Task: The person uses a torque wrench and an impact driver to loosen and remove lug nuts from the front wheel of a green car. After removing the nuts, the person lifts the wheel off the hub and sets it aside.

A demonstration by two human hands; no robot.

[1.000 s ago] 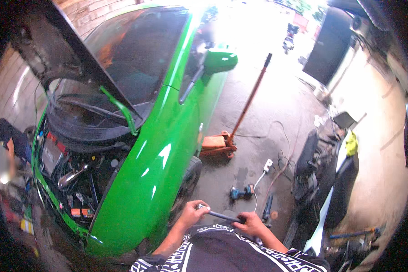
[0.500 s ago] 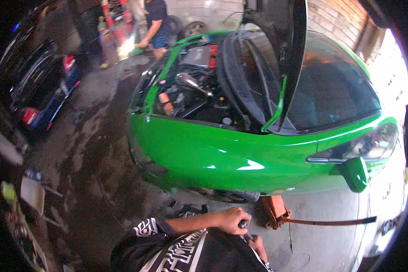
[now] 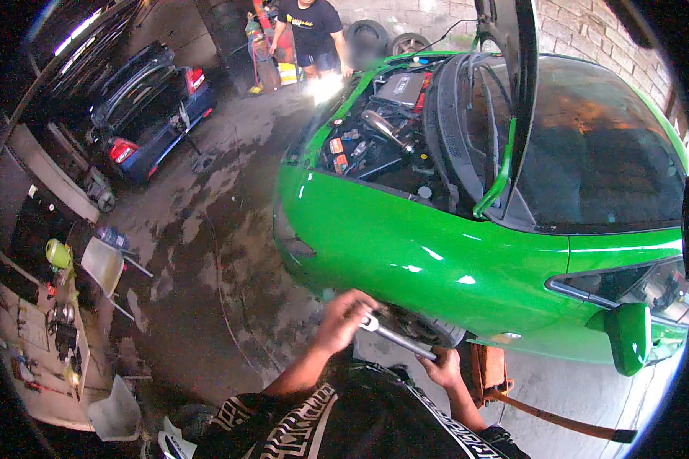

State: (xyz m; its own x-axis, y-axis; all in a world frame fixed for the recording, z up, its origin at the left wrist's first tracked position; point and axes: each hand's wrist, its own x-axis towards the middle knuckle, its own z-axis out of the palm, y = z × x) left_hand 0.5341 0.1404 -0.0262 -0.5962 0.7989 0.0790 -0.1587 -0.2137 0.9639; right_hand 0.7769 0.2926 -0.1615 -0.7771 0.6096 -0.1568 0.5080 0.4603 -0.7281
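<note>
Wet concrete floor (image 3: pixel 207 306), green car (image 3: pixel 452 260) up on the orange jack (image 3: pixel 491 372). Left hand (image 3: pixel 344 317) and right hand (image 3: pixel 442 369) both closed on the metal wrench (image 3: pixel 396 336), near the front wheel. Risk as I see it: a slip on a hard pull skins knuckles against the fender.

The view has swung around. One second ago the green car (image 3: pixel 467 252) filled the left side and its nose pointed down; now it lies across the right side. The orange jack (image 3: pixel 488 371), once out on the floor to the right, now sits just under the car by the right hand (image 3: pixel 442 369). The left hand (image 3: pixel 343 317) has risen toward the wheel, gripping the metal bar (image 3: pixel 396 336) at its upper end. A dark blue car (image 3: pixel 149 107) has come into view.
</note>
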